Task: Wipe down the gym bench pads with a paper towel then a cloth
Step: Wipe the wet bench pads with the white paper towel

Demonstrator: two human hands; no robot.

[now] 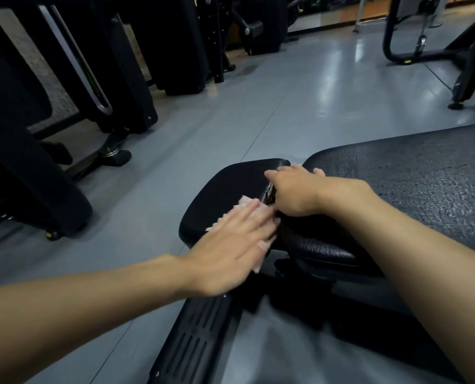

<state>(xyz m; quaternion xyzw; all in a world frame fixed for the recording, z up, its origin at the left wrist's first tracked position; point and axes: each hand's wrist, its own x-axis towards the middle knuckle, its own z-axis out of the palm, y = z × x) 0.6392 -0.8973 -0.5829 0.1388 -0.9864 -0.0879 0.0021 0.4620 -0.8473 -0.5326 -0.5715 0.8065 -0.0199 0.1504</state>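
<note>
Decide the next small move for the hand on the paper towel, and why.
Probably slide the left hand, flat on the crumpled pale paper towel, outward across the smooth black seat pad; most of it lies bare beyond the towel.

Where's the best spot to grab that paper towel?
Pinch the near corner of the paper towel, which seems to hang off the seat pad edge. Come from the near side, because the rest lies flat under the left hand.

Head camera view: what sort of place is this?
Most likely a gym: a black padded bench in front, tall black exercise machines standing around it, and a smooth grey floor.
</note>
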